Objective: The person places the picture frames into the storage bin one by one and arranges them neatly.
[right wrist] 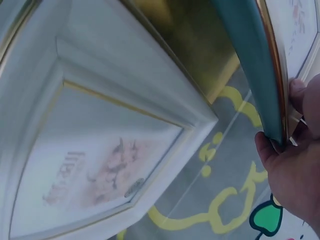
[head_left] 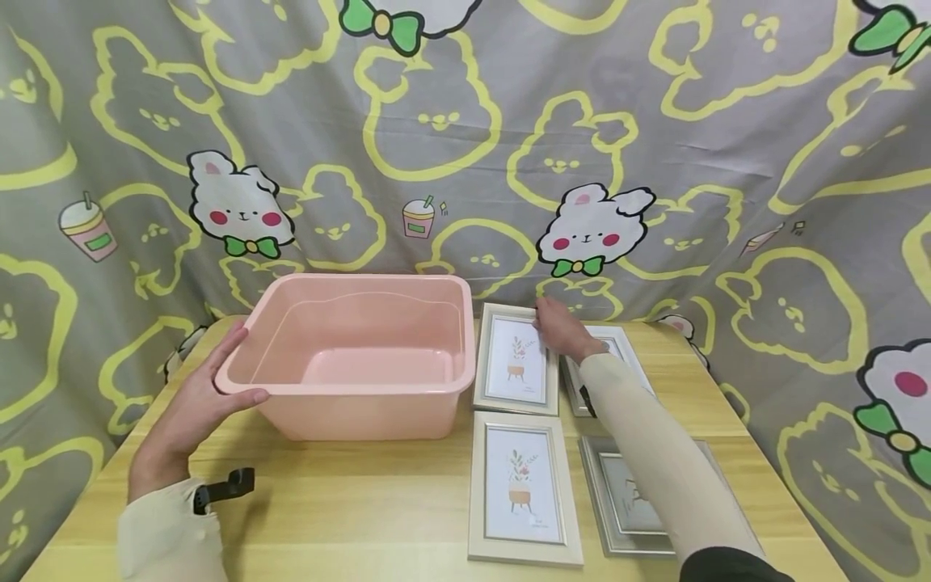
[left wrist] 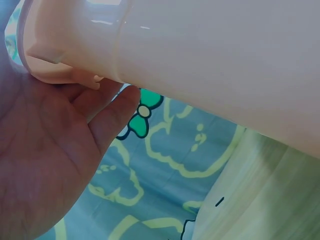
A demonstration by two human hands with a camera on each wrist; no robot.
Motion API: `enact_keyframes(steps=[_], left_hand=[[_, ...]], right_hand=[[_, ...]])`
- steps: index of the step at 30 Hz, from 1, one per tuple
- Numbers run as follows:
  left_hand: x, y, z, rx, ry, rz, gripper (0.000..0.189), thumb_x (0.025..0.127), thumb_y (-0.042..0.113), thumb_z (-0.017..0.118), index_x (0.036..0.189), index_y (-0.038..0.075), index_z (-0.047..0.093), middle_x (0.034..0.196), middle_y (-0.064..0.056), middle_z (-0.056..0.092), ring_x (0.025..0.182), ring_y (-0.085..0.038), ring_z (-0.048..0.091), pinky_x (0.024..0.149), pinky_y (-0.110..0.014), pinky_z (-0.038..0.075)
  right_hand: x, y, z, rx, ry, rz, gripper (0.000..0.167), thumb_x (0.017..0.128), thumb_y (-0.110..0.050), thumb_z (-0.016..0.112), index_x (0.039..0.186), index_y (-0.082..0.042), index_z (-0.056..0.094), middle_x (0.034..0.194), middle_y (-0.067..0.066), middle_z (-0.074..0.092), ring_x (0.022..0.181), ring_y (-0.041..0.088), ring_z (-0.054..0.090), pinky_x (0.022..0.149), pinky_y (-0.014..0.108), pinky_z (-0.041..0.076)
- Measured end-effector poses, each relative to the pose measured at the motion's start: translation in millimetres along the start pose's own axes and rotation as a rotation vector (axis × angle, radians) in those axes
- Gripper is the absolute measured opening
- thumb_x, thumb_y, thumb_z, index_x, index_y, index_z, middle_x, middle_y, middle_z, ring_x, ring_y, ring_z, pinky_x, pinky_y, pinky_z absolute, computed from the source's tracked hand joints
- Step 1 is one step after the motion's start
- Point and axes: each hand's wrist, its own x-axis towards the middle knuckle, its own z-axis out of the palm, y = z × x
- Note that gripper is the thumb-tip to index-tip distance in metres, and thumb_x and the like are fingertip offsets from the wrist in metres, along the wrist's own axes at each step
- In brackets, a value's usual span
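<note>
A pink plastic basin [head_left: 364,416] stands on the table, and its inside shows bare. My left hand [head_left: 192,408] grips the basin's left front corner, thumb along the front rim and fingers along the left side; in the left wrist view the fingers tuck under the rim. At the back, right of the basin, lies a cream picture frame [head_left: 516,404] with a potted-plant print. My right hand [head_left: 563,327] pinches that frame's far right corner, and the right wrist view shows its edge [right wrist: 265,75] between thumb and fingers.
A matching cream frame [head_left: 524,550] lies in front of the held one. To the right are a white frame [head_left: 625,347] and a silver-grey frame [head_left: 611,517], both partly hidden by my right forearm. A patterned curtain [head_left: 451,121] hangs behind the wooden table [head_left: 349,509].
</note>
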Motion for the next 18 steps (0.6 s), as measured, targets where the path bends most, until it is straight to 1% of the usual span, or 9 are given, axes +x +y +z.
enact_keyframes(steps=[2, 5, 8, 10, 13, 15, 18], left_hand=[[0.4, -0.2, 0.8, -0.017, 0.001, 0.007, 0.094, 0.086, 0.016, 0.073, 0.156, 0.029, 0.012, 0.162, 0.016, 0.001, 0.121, 0.013, 0.037, 0.082, -0.003, 0.036], [1.3, -0.8, 1.9, -0.033, 0.003, 0.01, 0.094, 0.086, 0.015, 0.072, 0.156, 0.029, 0.011, 0.162, 0.017, 0.003, 0.117, 0.014, 0.04, 0.081, -0.004, 0.038], [1.5, -1.5, 2.4, -0.041, 0.002, 0.003, 0.094, 0.087, 0.016, 0.072, 0.156, 0.031, 0.01, 0.162, 0.018, 0.004, 0.116, 0.014, 0.04, 0.081, -0.004, 0.038], [1.0, -1.9, 2.2, -0.041, 0.002, -0.004, 0.094, 0.087, 0.016, 0.072, 0.156, 0.032, 0.01, 0.161, 0.019, 0.004, 0.116, 0.014, 0.039, 0.08, -0.004, 0.038], [0.3, -2.3, 1.9, -0.038, 0.005, -0.004, 0.094, 0.087, 0.016, 0.072, 0.156, 0.032, 0.01, 0.162, 0.017, 0.004, 0.117, 0.013, 0.038, 0.081, -0.004, 0.038], [0.3, -2.5, 2.0, -0.036, 0.004, -0.004, 0.094, 0.087, 0.017, 0.072, 0.156, 0.033, 0.009, 0.162, 0.017, 0.004, 0.117, 0.013, 0.038, 0.081, -0.003, 0.037], [0.0, -2.5, 2.0, -0.038, 0.001, -0.006, 0.095, 0.087, 0.017, 0.072, 0.156, 0.033, 0.009, 0.163, 0.011, 0.006, 0.117, 0.011, 0.039, 0.081, -0.004, 0.038]], right_hand=[[-1.1, 0.2, -4.3, 0.019, 0.005, 0.004, 0.024, 0.1, -0.013, 0.046, 0.123, -0.004, 0.046, 0.118, 0.014, 0.052, 0.113, 0.032, 0.052, 0.099, 0.048, 0.043], [-4.1, 0.6, -11.0, 0.038, 0.031, -0.016, 0.026, 0.099, -0.011, 0.048, 0.124, -0.002, 0.046, 0.115, 0.015, 0.055, 0.109, 0.032, 0.054, 0.096, 0.048, 0.045], [-7.4, 0.7, -17.1, 0.027, 0.069, -0.046, 0.027, 0.098, -0.01, 0.051, 0.124, -0.001, 0.047, 0.111, 0.015, 0.058, 0.105, 0.031, 0.057, 0.093, 0.047, 0.047], [-8.9, 0.4, -20.8, 0.005, 0.084, -0.076, 0.029, 0.098, -0.009, 0.052, 0.125, -0.001, 0.047, 0.112, 0.016, 0.059, 0.105, 0.032, 0.057, 0.094, 0.047, 0.047], [-11.2, -1.7, -26.6, -0.027, 0.103, -0.115, 0.035, 0.097, -0.008, 0.053, 0.13, 0.001, 0.048, 0.115, 0.018, 0.059, 0.11, 0.034, 0.056, 0.098, 0.048, 0.045], [-13.2, -3.2, -29.9, -0.048, 0.103, -0.127, 0.04, 0.096, -0.008, 0.053, 0.134, 0.002, 0.048, 0.119, 0.019, 0.058, 0.113, 0.036, 0.054, 0.1, 0.049, 0.043], [-15.3, -5.7, -34.1, -0.074, 0.099, -0.135, 0.043, 0.095, -0.008, 0.053, 0.136, 0.002, 0.049, 0.124, 0.02, 0.055, 0.115, 0.036, 0.053, 0.101, 0.05, 0.042]])
